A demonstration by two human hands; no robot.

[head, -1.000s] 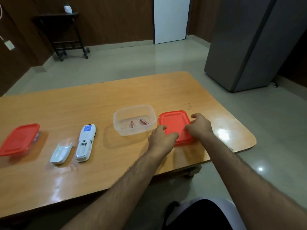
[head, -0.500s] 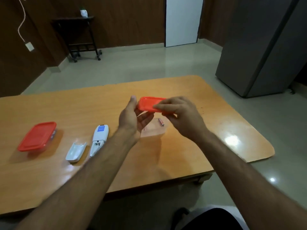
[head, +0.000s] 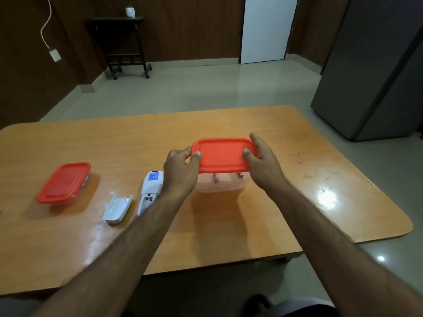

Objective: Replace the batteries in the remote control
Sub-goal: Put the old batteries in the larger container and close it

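Observation:
A red lid (head: 223, 155) lies over a clear plastic box (head: 220, 185) in the middle of the table. My left hand (head: 180, 171) grips the lid's left end and my right hand (head: 263, 163) grips its right end. Two reddish batteries (head: 215, 178) show through the box wall under the lid. The white remote control (head: 150, 189) lies face down left of the box, its battery bay uncovered, partly hidden by my left forearm. Its white battery cover (head: 117, 208) lies beside it on the left.
A second clear box with a red lid (head: 64, 183) stands at the table's left. The wooden table (head: 320, 191) ends close on the right and front. A grey cabinet (head: 370, 72) stands beyond the right side, a dark trolley (head: 124, 46) by the far wall.
Both hands lifted the red lid from the table right of the box, carried it left, and now hold it over the clear box. The view has shifted right.

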